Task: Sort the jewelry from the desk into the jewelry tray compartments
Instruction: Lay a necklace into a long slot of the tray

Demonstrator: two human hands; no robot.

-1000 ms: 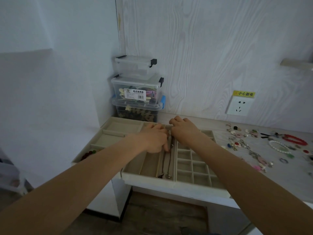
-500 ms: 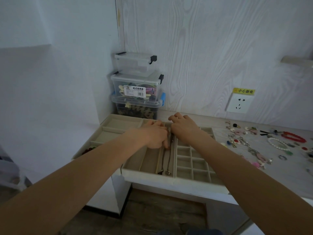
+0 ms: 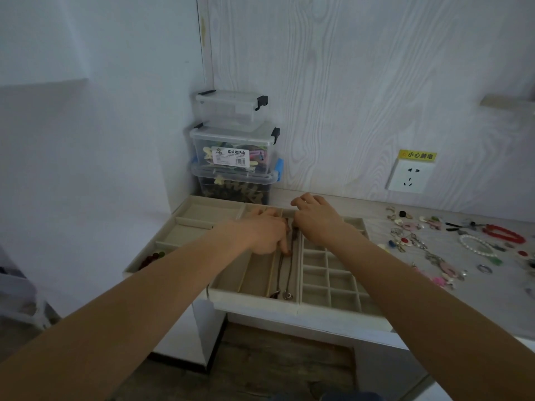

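At frame centre we have both hands over the tray [image 3: 254, 295]. Left hand [image 3: 265, 234] curls down, fingertips on the necklaces [image 3: 285, 270]; right hand [image 3: 317, 219] curls at their far end, pinch unclear. Necklaces lie in a narrow slot, long axis running toward us, pendants nearest us. Loose jewelry [image 3: 451, 244] waits on the desk [image 3: 492, 299], right. Box label [image 3: 230, 156] reads 欧式收纳盒; yellow sticker [image 3: 417, 155] 小心触电.

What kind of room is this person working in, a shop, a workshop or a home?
Most likely a home, perhaps a bedroom corner. A white desk stands against a wall with a socket; clear storage boxes are stacked in the corner, and both hands work over beige jewelry trays.
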